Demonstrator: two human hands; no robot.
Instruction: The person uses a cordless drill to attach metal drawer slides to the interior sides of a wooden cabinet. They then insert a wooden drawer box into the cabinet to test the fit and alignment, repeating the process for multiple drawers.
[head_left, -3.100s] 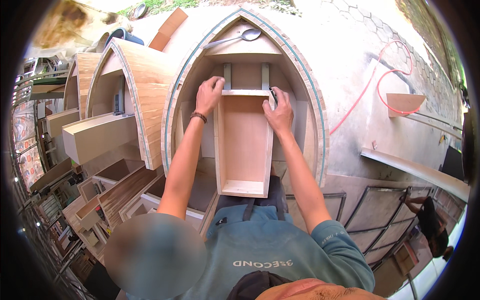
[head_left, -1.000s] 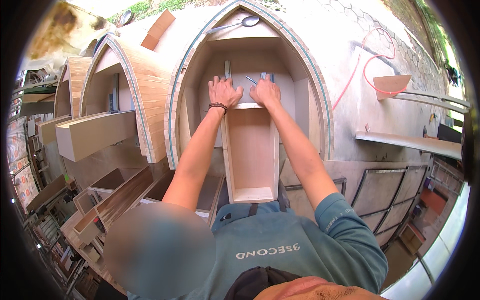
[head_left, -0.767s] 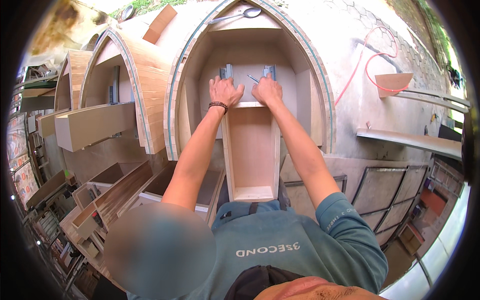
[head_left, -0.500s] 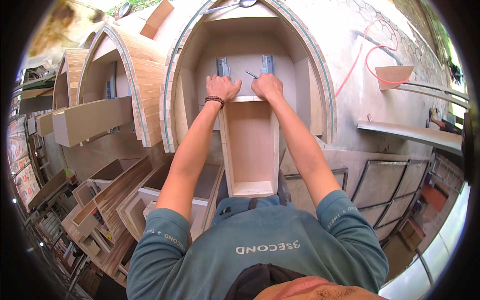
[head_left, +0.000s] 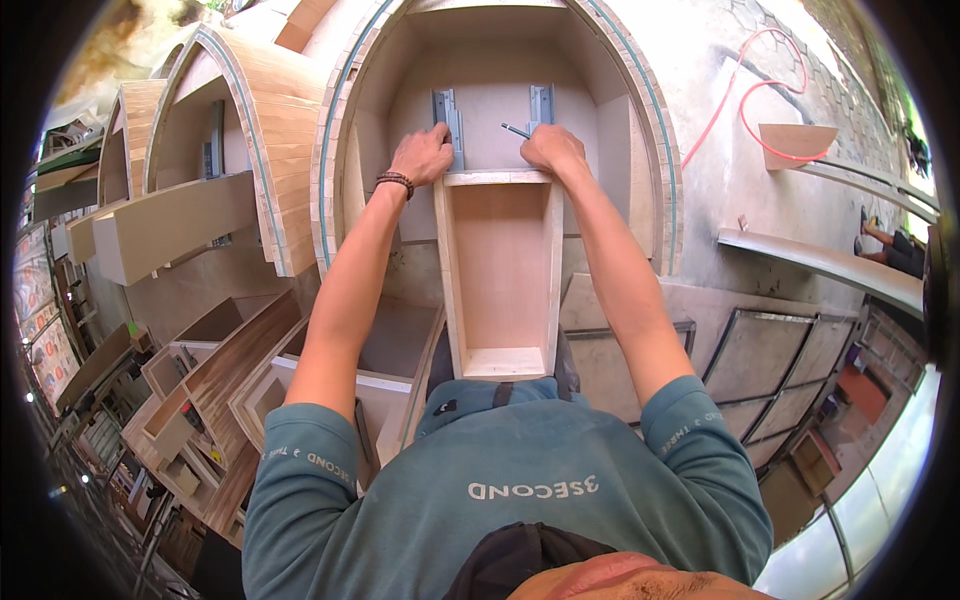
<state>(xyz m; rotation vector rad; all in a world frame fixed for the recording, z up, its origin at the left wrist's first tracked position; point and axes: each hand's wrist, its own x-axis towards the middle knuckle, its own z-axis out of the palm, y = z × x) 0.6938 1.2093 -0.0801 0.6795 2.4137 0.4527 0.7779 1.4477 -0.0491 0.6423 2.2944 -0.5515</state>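
Observation:
An open, shallow drawer box (head_left: 503, 255) of pale wood stretches from my waist to the mouth of an arch-fronted wooden cabinet (head_left: 572, 70). Inside the cabinet are two metal drawer slides, the left slide (head_left: 445, 108) and the right slide (head_left: 541, 104). At the drawer's far left corner my left hand (head_left: 423, 153) is closed, its fingertips curled on the left slide. My right hand (head_left: 555, 150) is closed at the far right corner, against the right slide. A thin pencil (head_left: 515, 131) sticks out of it toward the left. Both hands' fingertips are partly hidden.
More arched cabinets (head_left: 270, 110) stand at the left, one with its drawer (head_left: 170, 225) pulled out. Wooden cabinet parts (head_left: 215, 400) lie lower left. On the right are a red hose (head_left: 745, 100), a long board (head_left: 820, 265) and dark-framed panels (head_left: 765, 370). Someone's legs (head_left: 885, 250) show far right.
My hands have moved apart, the left one outward to the left slide, the right one slightly right. The drawer's far end sits a little farther toward the cabinet, and more of both slides shows.

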